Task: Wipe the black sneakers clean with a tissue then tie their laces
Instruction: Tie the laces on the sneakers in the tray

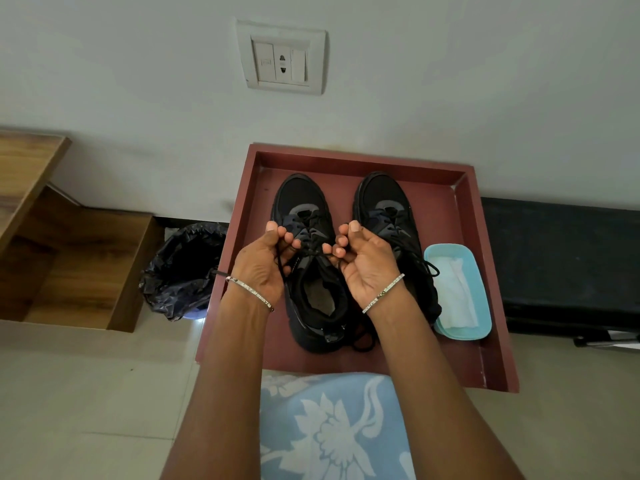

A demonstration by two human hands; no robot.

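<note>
Two black sneakers stand side by side, toes toward the wall, on a dark red tray. Over the left sneaker, my left hand and my right hand each pinch one end of its black lace, which is crossed into a knot between them above the tongue. The right sneaker lies partly behind my right hand; its laces hang loose near its heel. White tissue lies in a light blue container on the tray's right side.
A bin lined with a black bag stands left of the tray, next to a wooden shelf unit. A black bench or case runs along the wall on the right. A blue floral cloth covers my lap.
</note>
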